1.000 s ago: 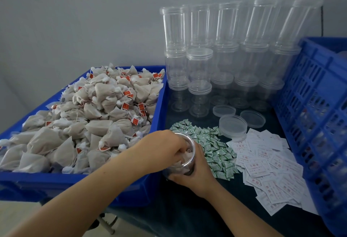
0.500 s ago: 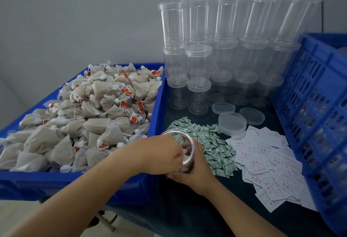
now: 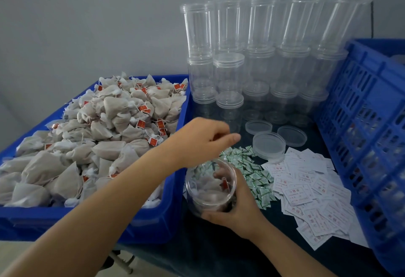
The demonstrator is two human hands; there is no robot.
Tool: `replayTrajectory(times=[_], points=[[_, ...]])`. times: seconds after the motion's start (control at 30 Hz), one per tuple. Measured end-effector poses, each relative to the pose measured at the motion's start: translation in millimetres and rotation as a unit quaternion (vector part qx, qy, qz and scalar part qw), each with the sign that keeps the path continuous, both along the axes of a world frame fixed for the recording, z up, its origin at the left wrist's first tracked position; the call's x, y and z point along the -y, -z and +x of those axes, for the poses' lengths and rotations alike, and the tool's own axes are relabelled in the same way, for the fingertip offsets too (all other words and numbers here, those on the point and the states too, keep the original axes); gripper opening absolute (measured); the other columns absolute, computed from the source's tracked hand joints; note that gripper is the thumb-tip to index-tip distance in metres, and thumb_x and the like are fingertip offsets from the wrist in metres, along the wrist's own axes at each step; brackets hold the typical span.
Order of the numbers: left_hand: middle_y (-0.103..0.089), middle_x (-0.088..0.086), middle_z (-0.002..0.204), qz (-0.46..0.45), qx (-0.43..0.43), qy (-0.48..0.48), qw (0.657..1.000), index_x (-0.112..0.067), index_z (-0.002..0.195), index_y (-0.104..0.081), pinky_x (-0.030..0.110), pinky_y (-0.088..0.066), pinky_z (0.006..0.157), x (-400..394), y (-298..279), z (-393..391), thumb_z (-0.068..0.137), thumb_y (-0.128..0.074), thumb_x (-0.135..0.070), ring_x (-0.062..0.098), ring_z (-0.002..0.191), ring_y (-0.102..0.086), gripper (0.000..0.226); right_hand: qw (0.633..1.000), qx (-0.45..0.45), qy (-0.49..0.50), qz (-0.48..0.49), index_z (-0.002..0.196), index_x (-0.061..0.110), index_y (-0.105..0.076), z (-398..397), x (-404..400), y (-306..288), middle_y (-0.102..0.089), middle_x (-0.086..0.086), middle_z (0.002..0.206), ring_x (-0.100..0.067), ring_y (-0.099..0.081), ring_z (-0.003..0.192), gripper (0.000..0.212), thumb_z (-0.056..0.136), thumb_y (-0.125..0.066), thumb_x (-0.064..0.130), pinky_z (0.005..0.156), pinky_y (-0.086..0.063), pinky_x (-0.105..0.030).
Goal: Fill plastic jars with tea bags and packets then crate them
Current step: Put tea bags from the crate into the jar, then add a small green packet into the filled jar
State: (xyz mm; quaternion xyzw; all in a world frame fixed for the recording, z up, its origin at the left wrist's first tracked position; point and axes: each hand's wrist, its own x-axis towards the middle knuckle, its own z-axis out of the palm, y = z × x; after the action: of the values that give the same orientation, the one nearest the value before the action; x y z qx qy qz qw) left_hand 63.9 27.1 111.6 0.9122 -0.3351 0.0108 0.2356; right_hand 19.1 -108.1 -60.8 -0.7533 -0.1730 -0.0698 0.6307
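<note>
My right hand (image 3: pixel 235 207) grips a clear plastic jar (image 3: pixel 209 186) near the table's front; the jar holds several beige tea bags. My left hand (image 3: pixel 203 139) hovers above and behind the jar, over the pile of small green packets (image 3: pixel 249 171), fingers loosely curled and holding nothing that I can see. A blue tray (image 3: pixel 162 222) on the left is heaped with beige tea bags (image 3: pixel 98 143) bearing red tags. White printed slips (image 3: pixel 311 191) lie spread to the right of the green packets.
Stacks of empty clear jars (image 3: pixel 258 61) stand along the back wall. Three loose lids (image 3: pixel 269 145) lie in front of them. A tall blue slotted crate (image 3: pixel 370 136) stands at the right edge. The table has a dark cover.
My left hand has come out of the jar mouth and lifted up and back toward the green packets. The right hand still holds the jar in place.
</note>
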Motion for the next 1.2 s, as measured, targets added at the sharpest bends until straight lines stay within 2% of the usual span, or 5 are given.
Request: replayTrajectory(times=[0.1,0.23,0.47,1.0,1.2], points=[[-0.062,0.001,0.07,-0.028,0.022,-0.043,0.998,-0.012,0.081,-0.059,0.031,-0.05,0.066,11.2,8.4,23.5,0.095,-0.049,-0.038,0.015,0.065,-0.058,0.032,1.0,0.009,0.002,-0.004,0.127,0.059,-0.044,-10.9,13.5,-0.9,-0.055,0.008,0.126,-0.013,-0.059,0.117,0.09,0.051,-0.091,0.046,0.091,-0.054,-0.028],[-0.064,-0.002,0.088,0.074,-0.003,-0.048,0.996,-0.017,0.093,-0.061,0.033,-0.052,0.078,32.3,30.1,55.2,0.093,-0.056,-0.031,0.014,0.081,-0.06,0.015,0.999,0.013,0.038,0.014,0.13,0.033,-0.051,-22.6,33.0,9.3,-0.057,-0.002,0.124,-0.023,-0.059,0.117,0.089,0.051,-0.091,0.04,0.094,-0.053,-0.05],[-0.059,0.006,0.118,0.292,-0.029,0.029,0.956,-0.013,0.119,-0.06,0.039,-0.049,0.088,69.3,75.5,68.9,0.092,-0.058,-0.032,0.025,0.107,-0.056,0.034,0.996,0.002,0.093,0.001,0.129,0.034,-0.051,-33.0,60.6,12.5,-0.058,0.003,0.122,-0.022,-0.061,0.113,0.088,0.055,-0.09,0.062,0.088,-0.055,-0.045],[-0.063,-0.001,0.096,0.177,-0.069,0.016,0.982,-0.015,0.105,-0.066,0.022,-0.041,0.07,70.0,88.6,76.9,0.084,-0.065,-0.013,0.012,0.083,-0.055,0.021,0.993,-0.01,0.119,-0.003,0.13,0.028,-0.05,-33.4,68.2,22.5,-0.057,0.001,0.126,-0.025,-0.059,0.115,0.087,0.057,-0.092,0.05,0.088,-0.053,-0.055],[-0.069,-0.004,0.081,0.065,-0.129,0.001,0.989,-0.013,0.096,-0.07,0.011,-0.052,0.064,56.8,49.0,74.3,0.084,-0.071,-0.016,0.007,0.072,-0.068,0.012,0.993,0.011,0.119,-0.002,0.122,0.039,-0.052,-35.6,66.2,14.7,-0.057,0.006,0.122,-0.022,-0.06,0.113,0.076,0.057,-0.09,0.053,0.09,-0.053,-0.053]])
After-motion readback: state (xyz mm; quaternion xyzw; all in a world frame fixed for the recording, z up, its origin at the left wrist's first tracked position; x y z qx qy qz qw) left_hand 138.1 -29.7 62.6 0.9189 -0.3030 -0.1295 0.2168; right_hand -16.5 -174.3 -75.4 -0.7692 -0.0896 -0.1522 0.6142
